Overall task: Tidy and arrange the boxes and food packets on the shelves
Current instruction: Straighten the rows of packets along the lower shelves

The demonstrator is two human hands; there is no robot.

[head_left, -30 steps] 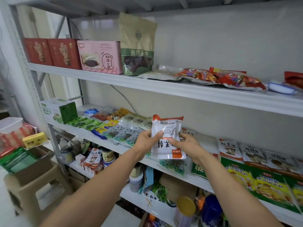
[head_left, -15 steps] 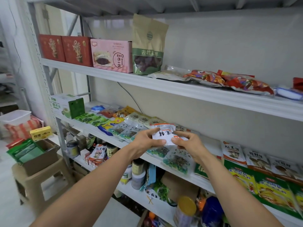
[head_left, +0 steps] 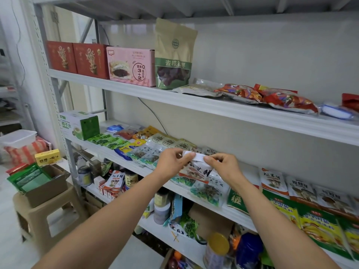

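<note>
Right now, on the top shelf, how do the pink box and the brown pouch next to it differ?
The pink box is a rigid carton, wider than tall; the brown pouch is a soft bag that rises well above it. The box shows a pastry picture; the pouch has a green band and a clear window onto dark fruit. Both stand upright, side by side, on the top shelf.
</note>
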